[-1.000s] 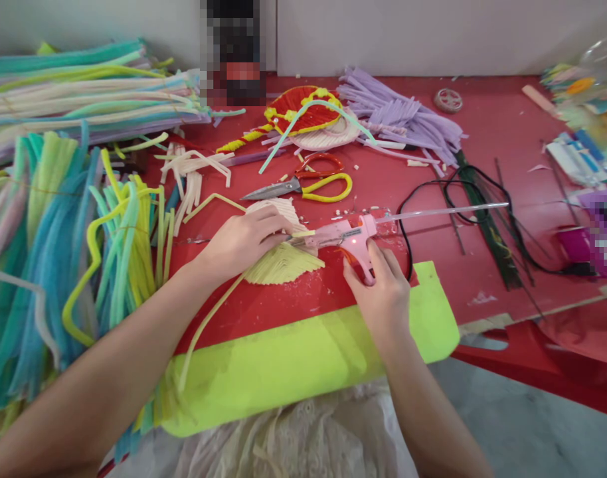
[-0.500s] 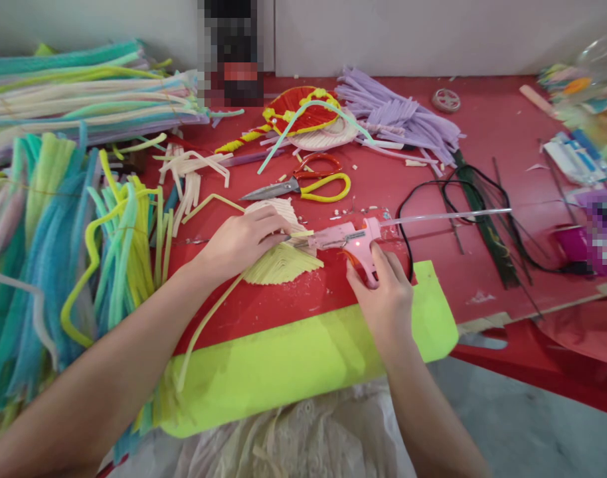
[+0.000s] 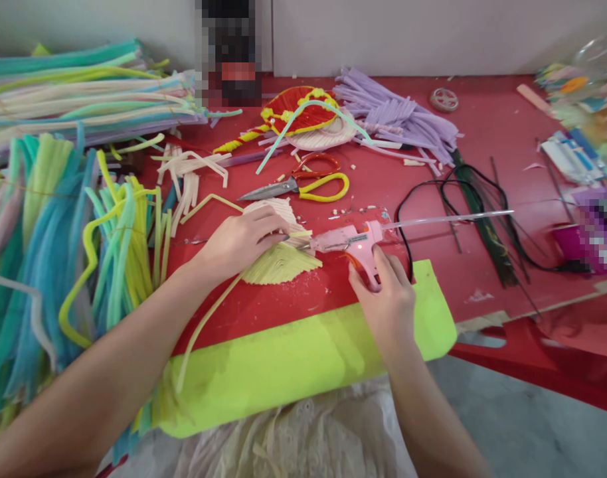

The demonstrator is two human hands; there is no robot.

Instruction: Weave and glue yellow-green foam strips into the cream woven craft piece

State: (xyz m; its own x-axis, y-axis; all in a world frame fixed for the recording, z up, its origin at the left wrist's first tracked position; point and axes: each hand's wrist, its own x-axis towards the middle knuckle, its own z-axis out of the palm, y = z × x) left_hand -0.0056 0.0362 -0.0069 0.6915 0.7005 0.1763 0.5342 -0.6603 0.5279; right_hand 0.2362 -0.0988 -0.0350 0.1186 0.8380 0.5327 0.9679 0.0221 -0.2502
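Note:
My right hand (image 3: 386, 292) is wrapped round the handle of a pink hot glue gun (image 3: 350, 240), its small light glowing. A long clear glue stick (image 3: 447, 218) sticks out of the gun's back end. Over the piece made of pale yellow and cream pipe cleaners (image 3: 282, 264), my left hand (image 3: 248, 240) bends its fingers down and pinches a pale yellow pipe cleaner (image 3: 301, 234). The gun's nozzle is close to that strip, beside my left fingertips; whether they touch I cannot tell. My fingers hide part of the flat piece.
Scissors (image 3: 303, 187) with red and yellow handles lie beyond my hands. Bundles of coloured pipe cleaners (image 3: 49, 265) crowd the left side. A red and yellow fan shape (image 3: 296, 109) and purple pipe cleaners (image 3: 400, 116) sit behind. A black cord (image 3: 408, 199) loops at right. Lime-green sheet (image 3: 293, 358) covers the front edge.
The glue gun and my right hand have shifted very slightly to the right. My left hand stays on the pipe cleaner piece.

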